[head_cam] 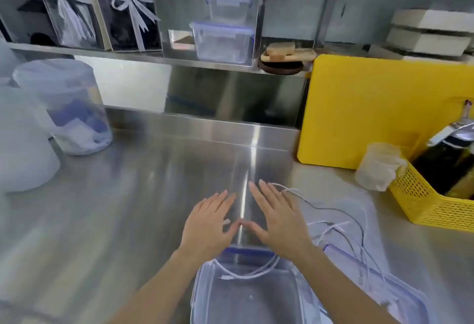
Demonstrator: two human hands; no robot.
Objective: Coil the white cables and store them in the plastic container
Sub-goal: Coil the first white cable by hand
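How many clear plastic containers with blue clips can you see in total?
3: one open on the counter below the hands, and two closed ones stacked on the shelf, small atop large. Others may be hidden.

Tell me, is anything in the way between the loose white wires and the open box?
Nothing visible blocks them. The loose white cables lie right of the plastic container, partly over its lid. The container is open, with one cable already inside.

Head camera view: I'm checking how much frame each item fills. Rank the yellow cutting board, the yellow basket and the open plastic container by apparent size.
1. Yellow cutting board, clearly largest.
2. and 3. Open plastic container and yellow basket: unsure, both cropped by the frame, and the container sits nearer the camera.
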